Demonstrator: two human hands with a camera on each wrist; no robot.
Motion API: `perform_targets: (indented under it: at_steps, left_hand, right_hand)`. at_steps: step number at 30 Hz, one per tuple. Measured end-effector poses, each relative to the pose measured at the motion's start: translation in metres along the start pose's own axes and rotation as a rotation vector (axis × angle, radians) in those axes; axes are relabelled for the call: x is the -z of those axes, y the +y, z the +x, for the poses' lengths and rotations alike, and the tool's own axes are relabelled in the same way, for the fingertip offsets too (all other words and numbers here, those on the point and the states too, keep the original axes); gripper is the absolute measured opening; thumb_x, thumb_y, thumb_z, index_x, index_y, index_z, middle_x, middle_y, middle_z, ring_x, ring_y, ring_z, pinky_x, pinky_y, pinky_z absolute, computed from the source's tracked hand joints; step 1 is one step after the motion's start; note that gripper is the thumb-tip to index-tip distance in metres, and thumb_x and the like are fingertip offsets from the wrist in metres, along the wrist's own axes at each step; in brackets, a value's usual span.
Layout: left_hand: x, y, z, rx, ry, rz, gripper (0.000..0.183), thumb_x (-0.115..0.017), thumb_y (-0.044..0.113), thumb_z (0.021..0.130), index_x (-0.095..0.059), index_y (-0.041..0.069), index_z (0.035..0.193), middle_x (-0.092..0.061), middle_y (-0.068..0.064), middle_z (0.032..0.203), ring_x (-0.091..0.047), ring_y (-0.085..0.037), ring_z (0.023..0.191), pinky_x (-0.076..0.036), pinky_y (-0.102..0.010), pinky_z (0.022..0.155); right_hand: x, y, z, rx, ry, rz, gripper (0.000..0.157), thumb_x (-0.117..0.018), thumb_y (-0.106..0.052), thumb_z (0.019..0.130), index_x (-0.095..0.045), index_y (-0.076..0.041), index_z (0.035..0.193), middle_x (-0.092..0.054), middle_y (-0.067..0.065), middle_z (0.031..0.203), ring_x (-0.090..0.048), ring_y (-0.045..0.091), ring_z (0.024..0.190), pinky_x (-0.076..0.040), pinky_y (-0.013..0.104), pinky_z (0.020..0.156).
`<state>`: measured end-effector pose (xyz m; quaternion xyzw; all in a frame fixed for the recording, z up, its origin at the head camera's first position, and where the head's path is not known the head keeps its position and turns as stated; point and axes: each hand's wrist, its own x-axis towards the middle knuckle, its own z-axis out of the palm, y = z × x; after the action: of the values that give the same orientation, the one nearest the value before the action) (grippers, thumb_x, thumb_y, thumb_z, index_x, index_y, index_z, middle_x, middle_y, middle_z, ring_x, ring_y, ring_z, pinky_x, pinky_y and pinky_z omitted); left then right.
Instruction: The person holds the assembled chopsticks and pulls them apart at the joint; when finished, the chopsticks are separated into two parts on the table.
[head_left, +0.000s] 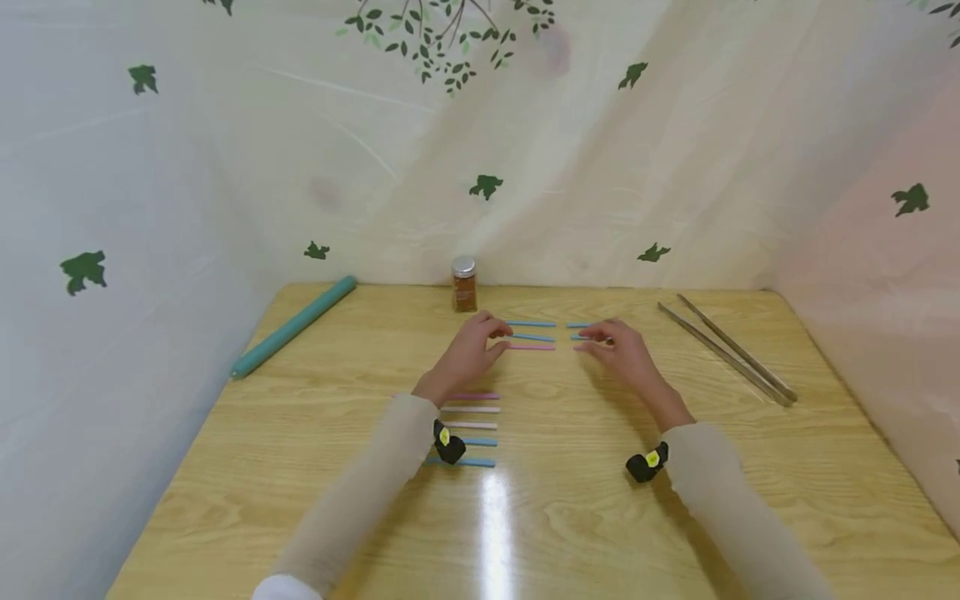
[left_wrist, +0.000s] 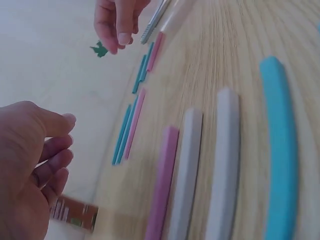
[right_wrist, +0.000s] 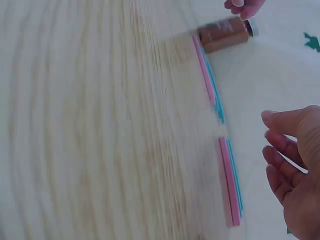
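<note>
My left hand [head_left: 468, 348] hovers by the left ends of a short row of slim sticks, two blue [head_left: 532, 323] and one pink [head_left: 532, 348]. Opposite it, my right hand [head_left: 622, 354] is over a matching group, whose pink stick [right_wrist: 229, 180] and blue stick [right_wrist: 235, 175] show in the right wrist view. Both hands have loosely bent fingers with nothing between them. Under the left forearm lies a column of more sticks: pink [left_wrist: 162, 185], two whitish ones [left_wrist: 225, 160] and blue [left_wrist: 280, 145]. The forearm hides their left ends in the head view.
A spice jar [head_left: 464, 287] with a silver lid stands at the table's back edge. At left lies a teal rolling pin [head_left: 294, 327]; at right, long metal tongs [head_left: 720, 354]. Patterned curtains [head_left: 525, 217] enclose the wooden table [head_left: 570, 525] at the back and sides.
</note>
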<state>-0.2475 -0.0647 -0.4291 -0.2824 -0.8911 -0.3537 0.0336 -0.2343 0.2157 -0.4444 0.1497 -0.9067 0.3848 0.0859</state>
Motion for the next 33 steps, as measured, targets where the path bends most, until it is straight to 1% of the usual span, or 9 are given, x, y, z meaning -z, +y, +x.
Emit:
perform_targets:
  at_steps: [4,7,10,13,18,25,28,29,33]
  left_hand:
    - [0.015,-0.012,-0.02,0.072,0.01,-0.036,0.02,-0.063,0.01,0.092,-0.065,0.0,0.11,-0.058,-0.011,0.105,-0.057,-0.026,0.1,-0.049,-0.037,0.089]
    - [0.025,-0.024,-0.037,0.125,0.019,-0.035,0.02,-0.062,0.011,0.093,-0.064,0.001,0.111,-0.059,-0.011,0.107,-0.057,-0.025,0.101,-0.049,-0.039,0.088]
    - [0.034,-0.037,-0.054,0.144,0.039,-0.032,0.02,-0.062,0.012,0.093,-0.064,0.003,0.11,-0.059,-0.011,0.106,-0.057,-0.026,0.101,-0.049,-0.041,0.086]
    - [0.044,-0.047,-0.071,0.145,0.062,-0.045,0.02,-0.062,0.011,0.093,-0.064,0.002,0.11,-0.06,-0.012,0.106,-0.058,-0.027,0.1,-0.049,-0.043,0.086]
    - [0.057,-0.06,-0.094,0.174,0.069,-0.114,0.02,-0.062,0.01,0.093,-0.063,0.001,0.111,-0.061,-0.012,0.106,-0.059,-0.027,0.099,-0.05,-0.044,0.086]
    - [0.062,-0.07,-0.114,0.18,0.063,-0.17,0.021,-0.062,0.008,0.092,-0.062,0.001,0.111,-0.063,-0.013,0.106,-0.06,-0.025,0.097,-0.05,-0.043,0.087]
    - [0.063,-0.073,-0.119,0.191,0.058,-0.17,0.021,-0.063,0.009,0.092,-0.062,0.002,0.112,-0.063,-0.012,0.106,-0.06,-0.024,0.096,-0.05,-0.042,0.087]
    - [0.064,-0.074,-0.12,0.193,0.053,-0.169,0.021,-0.063,0.009,0.092,-0.062,0.002,0.112,-0.063,-0.011,0.106,-0.06,-0.023,0.096,-0.05,-0.041,0.087]
    - [0.065,-0.075,-0.125,0.187,0.042,-0.175,0.021,-0.064,0.008,0.091,-0.062,0.003,0.112,-0.064,-0.011,0.106,-0.06,-0.022,0.096,-0.05,-0.04,0.087]
  right_hand:
    - [-0.007,-0.016,-0.003,0.023,-0.013,0.021,0.023,-0.067,-0.009,0.089,-0.067,-0.001,0.11,-0.062,0.016,0.104,-0.058,0.031,0.097,-0.05,0.047,0.084]
    - [-0.012,-0.026,-0.005,0.043,-0.04,0.034,0.026,-0.067,-0.009,0.089,-0.064,0.0,0.114,-0.062,0.018,0.106,-0.058,0.032,0.098,-0.05,0.048,0.085]
    - [-0.019,-0.033,-0.007,0.044,-0.077,0.062,0.029,-0.067,-0.009,0.089,-0.063,0.0,0.116,-0.062,0.018,0.109,-0.058,0.031,0.1,-0.049,0.047,0.086]
    - [-0.028,-0.04,-0.009,0.034,-0.125,0.108,0.032,-0.068,-0.01,0.088,-0.061,0.001,0.118,-0.061,0.019,0.113,-0.058,0.031,0.103,-0.048,0.047,0.089]
    - [-0.045,-0.05,-0.013,0.018,-0.197,0.196,0.036,-0.068,-0.01,0.088,-0.058,0.002,0.121,-0.06,0.019,0.117,-0.057,0.031,0.105,-0.047,0.046,0.092]
    - [-0.067,-0.067,-0.017,0.015,-0.244,0.277,0.034,-0.067,-0.01,0.089,-0.058,0.002,0.12,-0.06,0.019,0.115,-0.058,0.031,0.105,-0.047,0.046,0.092]
    - [-0.076,-0.072,-0.017,0.013,-0.255,0.31,0.033,-0.066,-0.01,0.09,-0.057,0.004,0.119,-0.06,0.021,0.115,-0.058,0.032,0.105,-0.047,0.045,0.093]
    - [-0.076,-0.078,-0.018,0.012,-0.263,0.314,0.033,-0.065,-0.009,0.091,-0.057,0.005,0.119,-0.06,0.022,0.115,-0.058,0.033,0.105,-0.047,0.045,0.092]
    - [-0.087,-0.081,-0.018,-0.003,-0.281,0.321,0.033,-0.065,-0.01,0.091,-0.057,0.004,0.119,-0.061,0.02,0.113,-0.059,0.029,0.103,-0.048,0.039,0.09]
